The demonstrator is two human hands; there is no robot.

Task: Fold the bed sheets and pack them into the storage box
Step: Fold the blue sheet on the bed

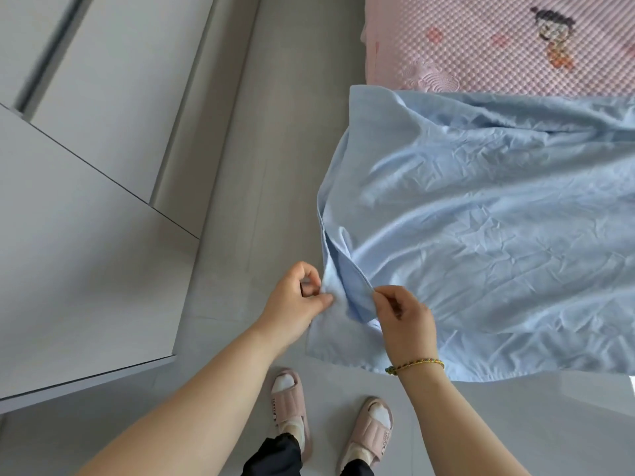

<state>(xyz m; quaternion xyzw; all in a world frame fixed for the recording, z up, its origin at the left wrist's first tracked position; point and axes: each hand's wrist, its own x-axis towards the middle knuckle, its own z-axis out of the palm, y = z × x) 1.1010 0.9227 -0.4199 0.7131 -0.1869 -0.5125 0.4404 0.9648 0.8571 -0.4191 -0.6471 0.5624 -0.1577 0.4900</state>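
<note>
A light blue bed sheet (481,207) lies spread and wrinkled over the bed, with its near left corner hanging off the edge. My left hand (295,300) pinches the outer layer of that corner between thumb and fingers. My right hand (405,321), with a braided cord on its wrist, pinches the inner folded edge a little to the right. The two hands are close together and hold the layers slightly apart. No storage box is in view.
A pink textured mattress pad (498,42) with a cartoon print covers the bed beyond the sheet. White wardrobe panels (86,166) stand at the left, across a strip of grey floor (268,149). My feet in pink slippers (292,410) stand below the hands.
</note>
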